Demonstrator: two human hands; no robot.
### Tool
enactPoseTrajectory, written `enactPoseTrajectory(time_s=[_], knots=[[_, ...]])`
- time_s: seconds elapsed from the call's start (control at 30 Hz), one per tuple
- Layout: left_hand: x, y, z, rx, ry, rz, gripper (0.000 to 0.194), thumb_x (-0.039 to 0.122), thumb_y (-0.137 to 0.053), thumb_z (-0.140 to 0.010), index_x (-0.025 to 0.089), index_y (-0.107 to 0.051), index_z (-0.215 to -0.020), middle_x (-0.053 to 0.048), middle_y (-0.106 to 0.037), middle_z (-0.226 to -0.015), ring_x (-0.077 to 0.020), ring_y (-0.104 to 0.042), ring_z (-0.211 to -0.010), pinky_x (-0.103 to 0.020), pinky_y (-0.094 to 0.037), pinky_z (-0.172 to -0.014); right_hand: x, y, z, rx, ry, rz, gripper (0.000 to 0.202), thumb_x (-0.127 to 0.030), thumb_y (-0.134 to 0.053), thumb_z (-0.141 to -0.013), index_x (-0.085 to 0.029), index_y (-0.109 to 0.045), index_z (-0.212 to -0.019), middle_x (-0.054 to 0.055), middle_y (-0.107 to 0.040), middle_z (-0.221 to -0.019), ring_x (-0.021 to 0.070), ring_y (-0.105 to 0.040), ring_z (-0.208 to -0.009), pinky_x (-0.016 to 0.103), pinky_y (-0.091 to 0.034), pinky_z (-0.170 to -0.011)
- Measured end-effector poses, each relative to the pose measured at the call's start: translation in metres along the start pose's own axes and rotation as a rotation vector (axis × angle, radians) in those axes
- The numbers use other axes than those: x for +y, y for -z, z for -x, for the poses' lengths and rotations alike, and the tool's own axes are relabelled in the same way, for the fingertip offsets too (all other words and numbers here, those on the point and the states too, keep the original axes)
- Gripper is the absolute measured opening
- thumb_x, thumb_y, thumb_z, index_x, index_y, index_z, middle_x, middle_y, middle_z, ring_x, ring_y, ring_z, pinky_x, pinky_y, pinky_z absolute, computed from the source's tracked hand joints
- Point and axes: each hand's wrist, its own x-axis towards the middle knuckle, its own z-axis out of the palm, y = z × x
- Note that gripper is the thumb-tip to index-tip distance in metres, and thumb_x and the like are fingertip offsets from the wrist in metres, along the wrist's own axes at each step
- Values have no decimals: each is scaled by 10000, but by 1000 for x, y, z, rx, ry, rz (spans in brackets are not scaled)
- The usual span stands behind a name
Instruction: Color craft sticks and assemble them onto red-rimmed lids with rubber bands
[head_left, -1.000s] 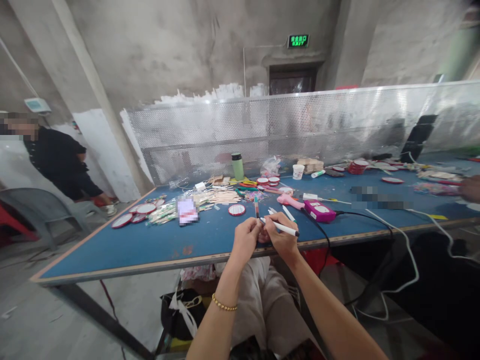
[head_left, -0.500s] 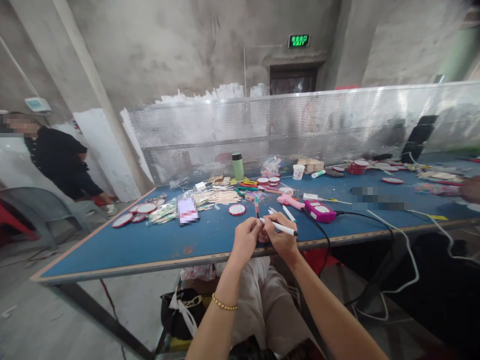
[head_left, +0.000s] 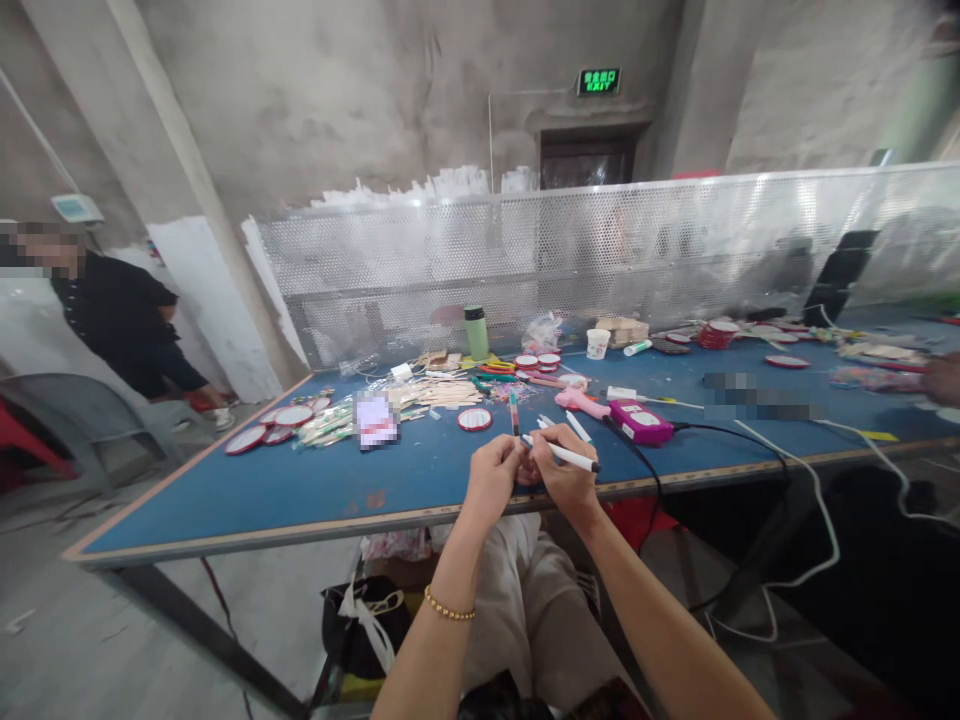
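Near the table's front edge, my left hand point(head_left: 493, 478) is closed on a narrow coloured stick point(head_left: 514, 410) that stands up from its fingers, teal above and reddish below. My right hand point(head_left: 564, 474) grips a white marker point(head_left: 574, 457) with a black end, its other end pointing at the stick. The fingers of both hands meet. Just beyond my right hand lie more white markers point(head_left: 579, 428). A round red-rimmed disc point(head_left: 475, 419) rests beyond my left hand. To the right is a pink tool point(head_left: 583, 403) beside a magenta box point(head_left: 641, 422).
The blue table point(head_left: 300, 500) holds pale wooden sticks point(head_left: 446, 391), a green bottle point(head_left: 475, 334), a paper cup point(head_left: 597, 344) and stacked red-rimmed discs point(head_left: 718, 334). Cables run off its right front edge. A person point(head_left: 127, 320) stands at the far left; another person's hand point(head_left: 943, 380) is at the right edge.
The marker in my right hand has tilted slightly, its black end shifting a little right and down. My left hand has hardly moved.
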Motion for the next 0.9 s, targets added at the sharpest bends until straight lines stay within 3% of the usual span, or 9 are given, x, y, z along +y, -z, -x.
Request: enactPoseTrajectory(time_s=[0.4,0.9], knots=[[1,1,0,15,-29,-53,322,454,-574,-760,177,-489,-618,32,-507,-556,-114,-501,-532,-225,-439,-519,2,-1,0,-11,58,12,184,-143,-547,-851,-195,-584,-678,-29,-595,-552,106,-551,-470,225,-440,-489],[1,0,0,-2,11,69,327,471,-629,-714,161,-545,-650,27,-553,-552,-114,-536,-493,-238,-478,-504,-2,0,-1,10,22,5,193,-151,-551,-848,-198,-583,-663,-24,-606,-554,110,-550,-474,230,-448,-499]])
